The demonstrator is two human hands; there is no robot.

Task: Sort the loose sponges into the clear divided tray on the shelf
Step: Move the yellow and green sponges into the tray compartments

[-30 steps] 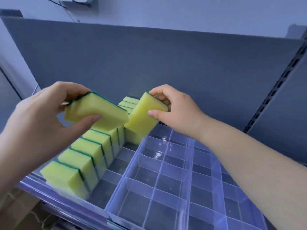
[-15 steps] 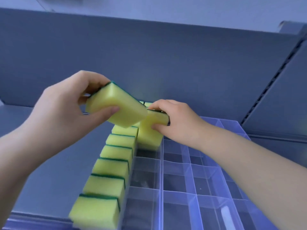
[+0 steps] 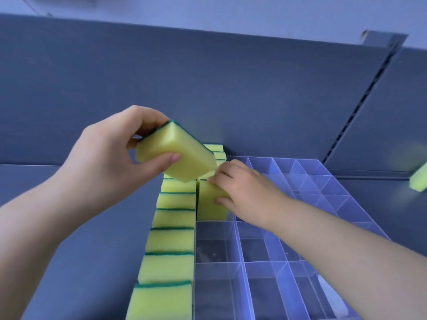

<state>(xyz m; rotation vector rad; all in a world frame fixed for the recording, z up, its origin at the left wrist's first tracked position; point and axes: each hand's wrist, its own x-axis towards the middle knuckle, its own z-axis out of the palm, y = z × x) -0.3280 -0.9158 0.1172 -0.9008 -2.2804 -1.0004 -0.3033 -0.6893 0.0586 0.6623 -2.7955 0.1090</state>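
A row of sponges (image 3: pixel 169 243) fills the left side of the clear tray (image 3: pixel 239 241). Just right of the row, further back, the right hand (image 3: pixel 245 192) pinches a standing sponge (image 3: pixel 211 204) in its slot. Above the tray, the left hand (image 3: pixel 108 162) grips a lifted sponge (image 3: pixel 178 155). A blurry loose sponge (image 3: pixel 419 179) shows far right of the tray.

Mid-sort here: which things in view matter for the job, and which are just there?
Job: raised sponge, left hand, second-column sponge, right hand, sponge row, clear tray, stray sponge at right.
Idle: back panel, slotted upright.
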